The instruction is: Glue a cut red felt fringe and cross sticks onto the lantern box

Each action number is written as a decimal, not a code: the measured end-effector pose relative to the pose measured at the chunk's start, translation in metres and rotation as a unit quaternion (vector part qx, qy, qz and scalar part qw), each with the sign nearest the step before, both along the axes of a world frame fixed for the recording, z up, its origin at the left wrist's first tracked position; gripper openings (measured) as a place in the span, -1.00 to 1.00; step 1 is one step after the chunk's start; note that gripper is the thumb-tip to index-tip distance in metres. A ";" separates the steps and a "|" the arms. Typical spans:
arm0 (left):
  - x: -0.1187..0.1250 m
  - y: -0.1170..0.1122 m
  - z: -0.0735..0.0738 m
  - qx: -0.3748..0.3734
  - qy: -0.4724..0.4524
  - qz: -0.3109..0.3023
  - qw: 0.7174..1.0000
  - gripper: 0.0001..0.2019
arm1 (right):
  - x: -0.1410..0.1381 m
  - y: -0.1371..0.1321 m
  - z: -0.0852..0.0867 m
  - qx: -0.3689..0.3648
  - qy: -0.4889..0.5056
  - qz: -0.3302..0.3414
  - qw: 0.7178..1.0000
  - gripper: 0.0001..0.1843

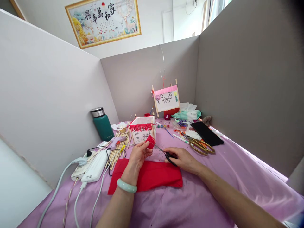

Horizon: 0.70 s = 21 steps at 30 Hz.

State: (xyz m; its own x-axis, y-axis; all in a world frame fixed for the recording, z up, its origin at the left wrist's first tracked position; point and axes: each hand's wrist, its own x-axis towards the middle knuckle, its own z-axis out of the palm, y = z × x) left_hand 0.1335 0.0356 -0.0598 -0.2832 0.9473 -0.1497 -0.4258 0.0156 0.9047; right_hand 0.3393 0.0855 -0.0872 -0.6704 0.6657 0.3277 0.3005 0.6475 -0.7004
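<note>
My left hand pinches a small piece of red fabric whose upper right edge is cut into a fringe. In my right hand is a pair of black-handled scissors, with the blades reaching toward that fringed edge. Whether the blades touch the fabric is too small to tell. A larger folded red cloth lies on the table under my hands. Just beyond them stands a white lantern-like box with a drawn house and a red fringe along its top.
A second lantern hangs from a wire at the back. Left are a green bottle, a glue gun, wooden sticks, a white power bank and cables. Right lie gold-handled scissors and a black phone. Grey partitions enclose the table.
</note>
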 end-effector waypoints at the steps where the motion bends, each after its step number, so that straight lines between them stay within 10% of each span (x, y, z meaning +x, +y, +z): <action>1: 0.000 0.000 0.000 0.001 -0.001 -0.003 1.000 -0.94 | 0.000 0.000 0.000 0.000 0.001 0.000 1.000 -0.64; 21: 0.000 0.002 -0.001 -0.004 -0.001 -0.001 1.000 -0.96 | 0.000 0.002 -0.003 -0.006 -0.006 0.000 1.000 -0.68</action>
